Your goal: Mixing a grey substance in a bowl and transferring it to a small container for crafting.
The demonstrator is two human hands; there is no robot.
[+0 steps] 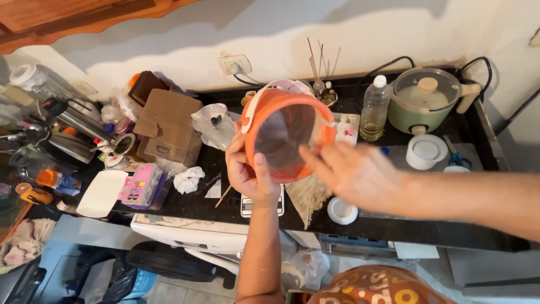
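My left hand [250,171] grips the rim of an orange-rimmed sieve [284,135], tilted so its dark mesh faces me, above a black counter [388,225]. Fingers spread and holding nothing, my right hand [351,171] sits at the sieve's lower right edge, blurred by motion. Under the sieve lie a small digital scale [261,207] and a pale wedge of paper [308,194]. A small white lid [341,210] rests just below my right hand.
A green electric pot with a glass lid [424,98], a bottle of oil [375,110] and a white round container [426,151] stand at the right. A cardboard box [169,126], a crumpled tissue [188,180], a pink packet [140,184] and kettles fill the left.
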